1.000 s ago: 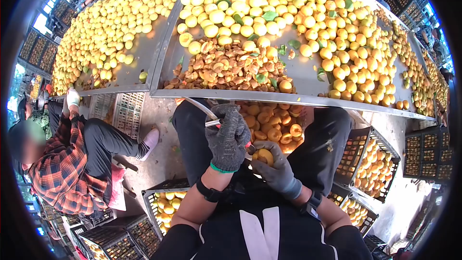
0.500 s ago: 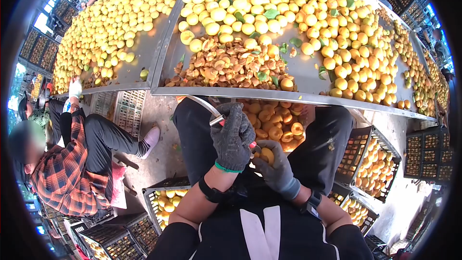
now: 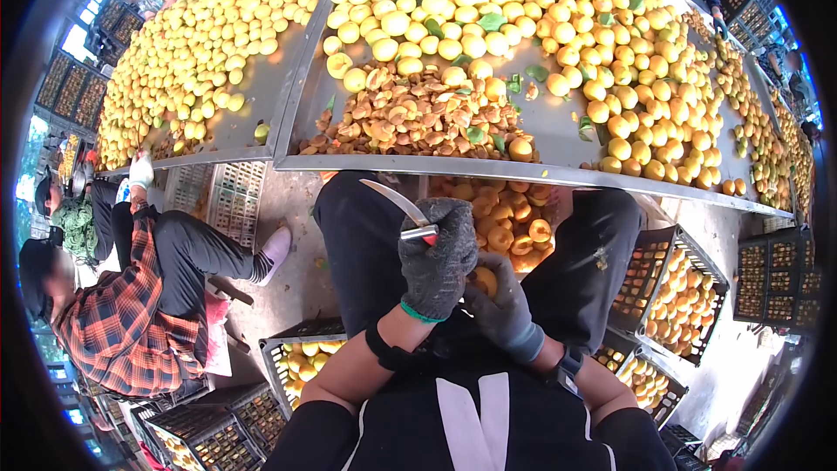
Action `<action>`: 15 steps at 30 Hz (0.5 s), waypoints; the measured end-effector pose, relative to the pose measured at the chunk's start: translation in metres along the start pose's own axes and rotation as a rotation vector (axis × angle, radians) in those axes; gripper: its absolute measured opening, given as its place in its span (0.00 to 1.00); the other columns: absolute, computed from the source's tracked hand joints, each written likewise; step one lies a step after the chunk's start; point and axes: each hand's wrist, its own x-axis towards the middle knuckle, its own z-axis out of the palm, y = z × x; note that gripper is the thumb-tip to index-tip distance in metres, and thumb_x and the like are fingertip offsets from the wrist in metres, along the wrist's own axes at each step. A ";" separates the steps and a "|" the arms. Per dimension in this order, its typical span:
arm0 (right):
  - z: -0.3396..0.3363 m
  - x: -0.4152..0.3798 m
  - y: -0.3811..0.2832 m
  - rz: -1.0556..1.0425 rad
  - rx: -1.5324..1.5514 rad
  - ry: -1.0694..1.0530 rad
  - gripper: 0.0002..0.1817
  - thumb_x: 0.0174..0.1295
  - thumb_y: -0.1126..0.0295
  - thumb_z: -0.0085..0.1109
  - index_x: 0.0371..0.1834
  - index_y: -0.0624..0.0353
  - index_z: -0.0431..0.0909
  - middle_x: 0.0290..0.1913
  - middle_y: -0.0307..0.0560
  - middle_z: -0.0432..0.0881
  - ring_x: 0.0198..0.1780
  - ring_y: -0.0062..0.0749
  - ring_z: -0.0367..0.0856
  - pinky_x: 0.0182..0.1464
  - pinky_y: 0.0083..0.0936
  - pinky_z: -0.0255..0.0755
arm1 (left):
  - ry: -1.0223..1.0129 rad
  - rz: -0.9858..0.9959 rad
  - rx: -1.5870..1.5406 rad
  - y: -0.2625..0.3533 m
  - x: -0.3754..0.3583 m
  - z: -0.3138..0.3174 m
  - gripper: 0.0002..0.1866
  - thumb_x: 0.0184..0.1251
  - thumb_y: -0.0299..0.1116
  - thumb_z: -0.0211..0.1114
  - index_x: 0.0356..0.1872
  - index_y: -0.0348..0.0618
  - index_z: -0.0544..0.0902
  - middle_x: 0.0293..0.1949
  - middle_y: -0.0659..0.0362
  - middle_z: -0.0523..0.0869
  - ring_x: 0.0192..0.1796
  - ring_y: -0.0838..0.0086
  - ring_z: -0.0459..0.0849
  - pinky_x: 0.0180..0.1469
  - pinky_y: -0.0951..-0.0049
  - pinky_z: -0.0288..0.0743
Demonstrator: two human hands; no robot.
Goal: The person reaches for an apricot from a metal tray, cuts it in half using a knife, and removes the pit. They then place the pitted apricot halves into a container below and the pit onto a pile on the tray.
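My left hand (image 3: 436, 257), in a dark grey knit glove with a green cuff, is closed around the handle of a curved knife (image 3: 394, 199). The blade points up and to the left, away from my body; a bit of red handle shows beside the metal collar. Close against it, my right hand (image 3: 504, 314), in a grey coated glove, grips an apricot (image 3: 484, 281), partly hidden by the fingers. Beyond both hands, between my knees, lies a container's load of halved apricots (image 3: 501, 231).
A metal table (image 3: 418, 163) ahead carries whole apricots (image 3: 436, 0), leaves and a heap of discarded apricot pieces (image 3: 418, 113). Crates of apricots stand at my left (image 3: 301, 366) and right (image 3: 684, 296). A co-worker in a plaid shirt (image 3: 131, 323) sits at the left.
My left hand has shifted slightly right, towards my right hand, and the knife has moved with it. The right hand still grips the apricot. The co-worker at the left has moved slightly.
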 end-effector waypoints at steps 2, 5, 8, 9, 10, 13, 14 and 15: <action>-0.001 -0.001 0.003 -0.029 -0.042 -0.008 0.23 0.60 0.76 0.63 0.57 0.60 0.66 0.46 0.51 0.78 0.46 0.36 0.81 0.47 0.27 0.75 | 0.015 -0.021 -0.044 0.006 0.001 0.002 0.08 0.66 0.27 0.65 0.43 0.44 0.78 0.23 0.66 0.75 0.19 0.84 0.71 0.17 0.83 0.63; -0.002 0.002 0.005 -0.300 -0.189 0.007 0.24 0.59 0.77 0.63 0.57 0.60 0.66 0.47 0.55 0.78 0.48 0.42 0.82 0.48 0.30 0.75 | 0.027 -0.103 -0.147 0.014 0.008 0.003 0.04 0.68 0.28 0.62 0.41 0.45 0.78 0.19 0.66 0.73 0.16 0.84 0.68 0.15 0.82 0.61; -0.002 0.002 0.003 -0.364 -0.163 -0.024 0.20 0.63 0.75 0.60 0.56 0.60 0.65 0.44 0.45 0.76 0.40 0.26 0.78 0.42 0.22 0.74 | 0.001 -0.161 -0.158 0.017 0.011 0.001 0.03 0.69 0.28 0.62 0.39 0.45 0.77 0.17 0.67 0.71 0.15 0.84 0.67 0.14 0.82 0.59; -0.003 0.002 0.001 -0.311 -0.082 -0.037 0.21 0.61 0.76 0.61 0.56 0.60 0.65 0.43 0.47 0.77 0.41 0.31 0.80 0.43 0.25 0.75 | 0.013 -0.195 -0.139 0.016 0.013 0.000 0.02 0.68 0.28 0.62 0.39 0.46 0.78 0.17 0.67 0.71 0.15 0.84 0.67 0.14 0.82 0.59; -0.003 0.003 -0.001 -0.259 0.000 -0.050 0.23 0.59 0.77 0.62 0.56 0.59 0.65 0.42 0.49 0.78 0.42 0.35 0.81 0.43 0.29 0.77 | 0.025 -0.230 -0.120 0.015 0.014 -0.001 0.02 0.68 0.28 0.62 0.39 0.46 0.78 0.17 0.67 0.71 0.15 0.84 0.67 0.14 0.82 0.58; -0.010 -0.001 -0.022 0.590 0.614 -0.143 0.20 0.60 0.76 0.62 0.53 0.60 0.66 0.39 0.46 0.77 0.38 0.31 0.80 0.39 0.27 0.76 | 0.036 -0.290 0.059 0.010 0.009 0.003 0.03 0.68 0.28 0.62 0.40 0.47 0.77 0.17 0.67 0.71 0.14 0.84 0.67 0.14 0.83 0.58; -0.008 -0.002 -0.022 0.591 0.617 -0.138 0.20 0.60 0.76 0.62 0.53 0.60 0.66 0.39 0.46 0.77 0.38 0.31 0.80 0.39 0.27 0.76 | 0.036 -0.311 0.032 0.011 0.008 0.003 0.03 0.68 0.27 0.62 0.39 0.47 0.77 0.17 0.67 0.70 0.14 0.84 0.67 0.14 0.83 0.58; -0.005 -0.003 -0.021 0.307 0.247 -0.117 0.19 0.59 0.76 0.62 0.51 0.59 0.66 0.39 0.46 0.76 0.37 0.31 0.80 0.38 0.26 0.76 | 0.035 -0.316 0.032 0.011 0.008 0.002 0.03 0.68 0.27 0.62 0.39 0.47 0.77 0.17 0.67 0.70 0.14 0.84 0.67 0.14 0.83 0.58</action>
